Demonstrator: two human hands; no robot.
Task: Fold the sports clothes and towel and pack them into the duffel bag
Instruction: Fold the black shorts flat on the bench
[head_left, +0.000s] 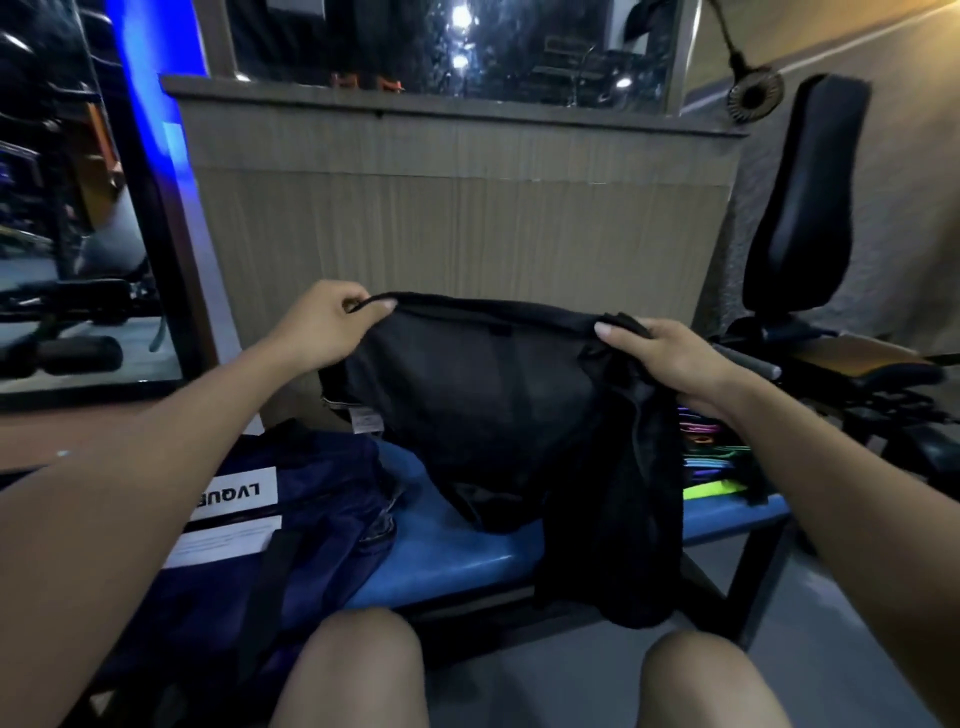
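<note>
A black sports garment (488, 405) hangs stretched between my two hands above the blue bench (447, 551). My left hand (324, 325) pinches its top edge at the left. My right hand (670, 356) grips the bunched top edge at the right, and a long fold of the fabric drapes down past the bench's front edge. The navy duffel bag (291, 525) lies on the bench's left part, with a white label showing. A multicoloured striped cloth (706, 457) lies on the bench at the right, partly hidden behind the garment.
A ribbed beige partition (457, 218) stands right behind the bench. A black padded gym seat (810, 208) and machine frame stand to the right. A mirror and dark equipment are at the left. My bare knees (363, 670) are at the bottom.
</note>
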